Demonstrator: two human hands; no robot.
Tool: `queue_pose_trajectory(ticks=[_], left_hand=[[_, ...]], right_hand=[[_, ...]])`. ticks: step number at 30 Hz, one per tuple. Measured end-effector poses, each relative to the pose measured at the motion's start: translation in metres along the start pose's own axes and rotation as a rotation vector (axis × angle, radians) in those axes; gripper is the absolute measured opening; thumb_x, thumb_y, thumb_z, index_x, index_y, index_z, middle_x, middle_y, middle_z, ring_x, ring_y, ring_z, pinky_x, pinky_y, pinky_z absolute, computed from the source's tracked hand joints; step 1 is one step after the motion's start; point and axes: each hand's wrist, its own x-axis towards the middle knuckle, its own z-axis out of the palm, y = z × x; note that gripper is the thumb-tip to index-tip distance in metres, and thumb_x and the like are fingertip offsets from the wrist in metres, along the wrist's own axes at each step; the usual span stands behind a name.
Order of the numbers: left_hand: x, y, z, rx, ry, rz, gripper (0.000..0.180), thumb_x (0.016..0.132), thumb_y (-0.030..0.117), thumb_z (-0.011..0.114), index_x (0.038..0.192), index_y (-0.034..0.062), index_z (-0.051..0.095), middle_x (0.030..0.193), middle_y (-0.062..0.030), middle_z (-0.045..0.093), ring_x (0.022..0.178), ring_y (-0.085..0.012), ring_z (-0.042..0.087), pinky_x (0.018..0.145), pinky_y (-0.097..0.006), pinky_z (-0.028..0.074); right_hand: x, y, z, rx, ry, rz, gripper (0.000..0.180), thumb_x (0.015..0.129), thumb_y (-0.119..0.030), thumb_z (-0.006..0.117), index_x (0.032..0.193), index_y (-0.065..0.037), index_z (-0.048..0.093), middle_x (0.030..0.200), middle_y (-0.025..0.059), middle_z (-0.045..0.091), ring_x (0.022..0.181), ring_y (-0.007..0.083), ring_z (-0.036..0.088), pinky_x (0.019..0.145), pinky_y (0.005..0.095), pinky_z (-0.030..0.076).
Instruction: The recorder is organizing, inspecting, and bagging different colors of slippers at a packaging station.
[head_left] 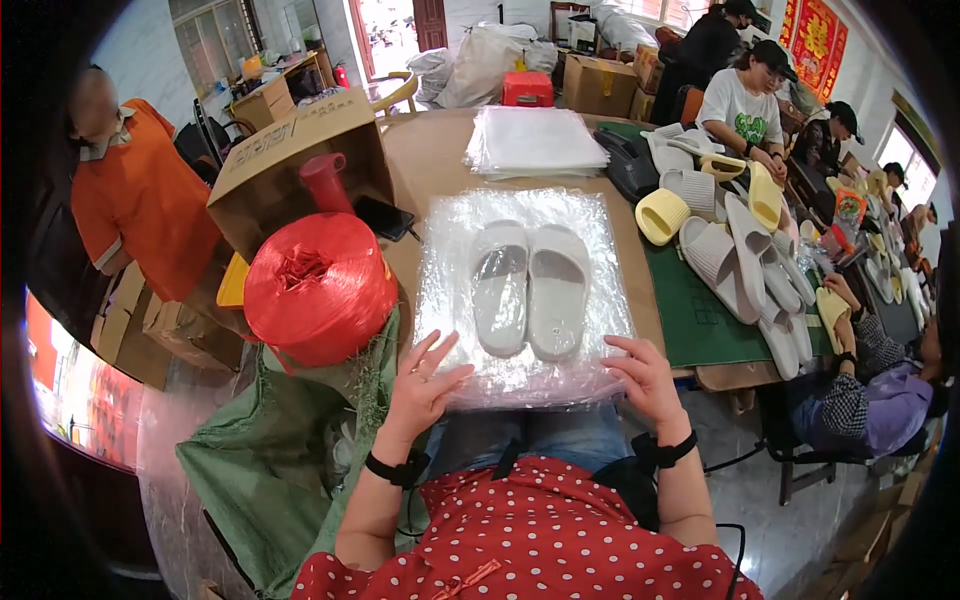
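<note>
Left to right. Red twine roll (325,300) sits just beyond and left of the left hand (422,390); an outward swing of that arm could bump it. Left hand loose, fingers spread at the near left corner of the clear plastic bag (450,250); no grasp visible. Straight ahead, between and beyond both hands: grey slippers (555,310), side by side, apparently under the film, though glare blurs this. Film looks thin and slick; a one-sided tug could skew the pair, or tear it. Right hand (650,378) also unclenched, fingers extended over the near right corner. Farther right, loose slippers (745,255) overlap on the green mat (690,325); a wide sweep could spill some.

Containers. Left of the left hand, green woven sack (255,455) gapes; something pale inside, unclear. Beyond that hand, cardboard box (285,160); contents can't be made out. Clear bag, before both hands, seems to hold the grey pair.
</note>
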Motion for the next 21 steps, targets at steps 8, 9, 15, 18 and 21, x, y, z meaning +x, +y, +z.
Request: queue_pose_trajectory(ticks=[8,9,15,18,21], left_hand=[[-0.006,-0.010,0.014,-0.395,-0.043,-0.149,0.012,0.085,0.005,0.066,0.094,0.0039,0.074,0.097,-0.0080,0.074,0.109,-0.0303,0.066,0.093,-0.039,0.051],[-0.003,-0.011,0.017,-0.441,0.015,-0.259,0.011,0.088,0.007,0.064,0.091,0.0022,0.073,0.087,-0.0094,0.072,0.096,-0.0271,0.068,0.084,-0.037,0.052],[0.033,-0.008,0.037,-0.657,0.183,-0.743,0.030,0.097,0.020,0.060,0.079,-0.0027,0.067,0.060,-0.0086,0.061,0.056,-0.0144,0.061,0.056,-0.030,0.048],[0.047,-0.008,0.035,-0.588,0.172,-0.875,0.036,0.096,0.025,0.063,0.073,-0.0034,0.064,0.056,-0.0067,0.057,0.053,-0.0130,0.059,0.053,-0.030,0.046],[0.036,-0.025,0.055,-0.422,0.165,-0.868,0.040,0.094,0.028,0.066,0.069,-0.0033,0.062,0.054,-0.0066,0.055,0.052,-0.0136,0.057,0.053,-0.033,0.045]], right_hand=[[-0.010,0.023,0.000,0.078,0.110,0.143,0.010,0.089,-0.008,0.062,0.090,-0.005,0.072,0.101,0.0077,0.073,0.091,0.0259,0.061,0.080,0.0349,0.049],[-0.009,0.024,0.001,0.112,0.121,0.192,0.012,0.091,-0.010,0.062,0.087,-0.003,0.071,0.096,0.0086,0.073,0.089,0.0241,0.062,0.078,0.0340,0.049],[0.013,0.034,0.023,0.437,0.365,0.561,0.027,0.094,-0.018,0.061,0.076,0.001,0.067,0.069,0.0093,0.065,0.062,0.0143,0.060,0.059,0.0296,0.045],[0.023,0.039,0.028,0.350,0.352,0.656,0.033,0.093,-0.024,0.062,0.072,0.002,0.065,0.058,0.0064,0.060,0.054,0.0121,0.057,0.053,0.0295,0.042],[0.023,0.043,0.038,0.247,0.290,0.775,0.038,0.091,-0.028,0.063,0.069,0.003,0.062,0.053,0.0088,0.057,0.051,0.0157,0.056,0.052,0.0337,0.042]])
